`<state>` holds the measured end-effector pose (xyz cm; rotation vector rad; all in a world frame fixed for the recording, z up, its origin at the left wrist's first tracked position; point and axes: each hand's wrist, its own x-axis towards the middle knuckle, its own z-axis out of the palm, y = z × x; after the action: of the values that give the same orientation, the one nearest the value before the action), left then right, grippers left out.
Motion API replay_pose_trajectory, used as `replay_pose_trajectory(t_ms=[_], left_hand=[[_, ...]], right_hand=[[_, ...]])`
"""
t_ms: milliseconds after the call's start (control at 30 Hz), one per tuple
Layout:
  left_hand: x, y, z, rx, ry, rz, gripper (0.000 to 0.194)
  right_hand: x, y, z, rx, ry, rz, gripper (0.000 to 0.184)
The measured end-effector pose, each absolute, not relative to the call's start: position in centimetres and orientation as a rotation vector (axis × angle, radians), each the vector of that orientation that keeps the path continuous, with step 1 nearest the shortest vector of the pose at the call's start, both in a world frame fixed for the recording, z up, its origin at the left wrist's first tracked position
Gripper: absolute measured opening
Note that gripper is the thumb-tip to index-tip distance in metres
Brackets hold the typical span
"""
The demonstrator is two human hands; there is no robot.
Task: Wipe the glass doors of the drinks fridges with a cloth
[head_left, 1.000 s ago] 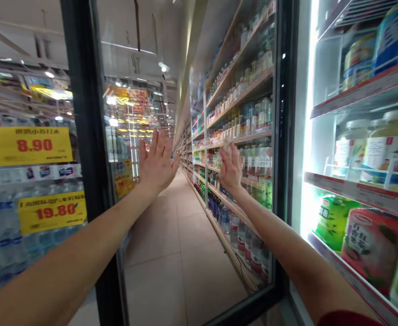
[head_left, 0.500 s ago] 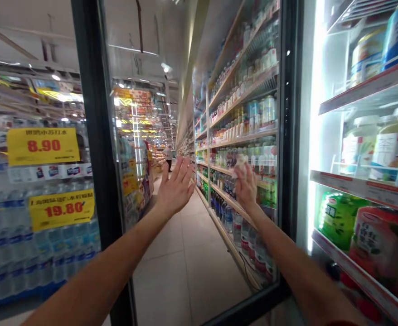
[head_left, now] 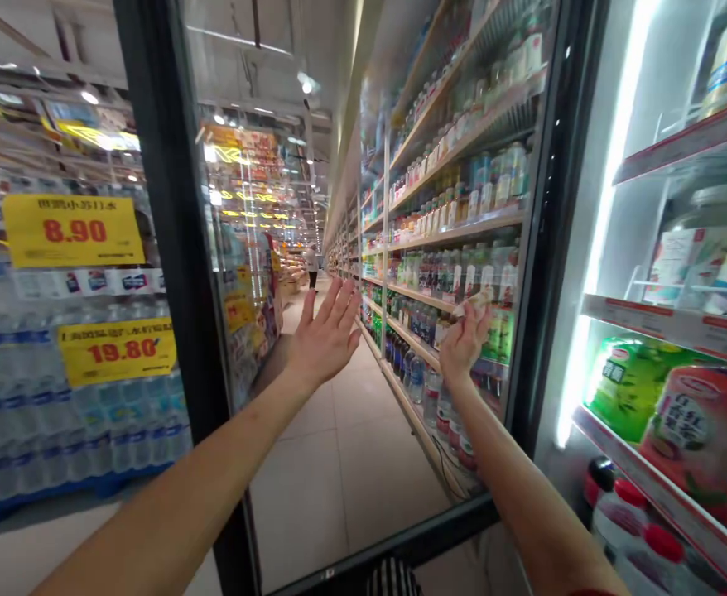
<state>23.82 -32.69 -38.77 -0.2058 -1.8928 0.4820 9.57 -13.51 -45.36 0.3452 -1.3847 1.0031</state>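
Observation:
A tall glass fridge door with a dark frame stands in front of me, swung open. My left hand is spread flat against the glass near its middle, fingers apart, holding nothing. To the right of it, my right hand pinches a small pale wipe at its fingertips, close to the pane. Whether the wipe touches the glass, I cannot tell. Bottled-drink shelves and an aisle show in the pane, behind both hands.
At right, lit fridge shelves hold bottles, a green pack and a red pack. Stacked bottled water with yellow price signs fills the left. A person stands far down the aisle.
My right hand has moved rightward with the wipe, and its fingers now tilt to the right. My left hand stays flat in about the same spot. The view has shifted slightly.

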Motion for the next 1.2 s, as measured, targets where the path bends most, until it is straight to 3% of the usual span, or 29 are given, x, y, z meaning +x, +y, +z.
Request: replay_pose_trajectory(t_ms=[167,333,500,700,867,1033,1200], left_hand=[[24.2,-32.9,-39.8,-0.179,-1.887,0.499,0.057],[24.8,-33.2,-41.2,-0.185,-1.92,0.512,0.058],[25.3,-33.6,-42.2,-0.172,-1.932,0.501,0.059],[26.5,-34.6,-43.9,-0.221,-1.952,0.521,0.056],[27.7,-35.4,-45.2,-0.237,-1.98,0.528,0.052],[28.9,-35.9,-46.4,-0.227,-2.014,0.526,0.048],[29.1,-35.6,-47.3,-0.184,-2.037,0.465,0.05]], right_hand=[[11.3,-14.9,-47.9,0.878,-1.506,0.61,0.04],[11.1,-15.0,-48.1,0.385,-1.415,0.935,0.044],[13.0,-16.9,-48.2,0.901,-1.499,0.592,0.046],[12.6,-17.1,-46.9,0.418,-1.383,0.907,0.046],[14.1,-17.8,-48.2,0.924,-1.468,0.502,0.046],[13.3,-16.7,-48.8,0.476,-1.456,0.869,0.049],[13.8,-16.5,-50.8,0.974,-1.556,0.542,0.047]])
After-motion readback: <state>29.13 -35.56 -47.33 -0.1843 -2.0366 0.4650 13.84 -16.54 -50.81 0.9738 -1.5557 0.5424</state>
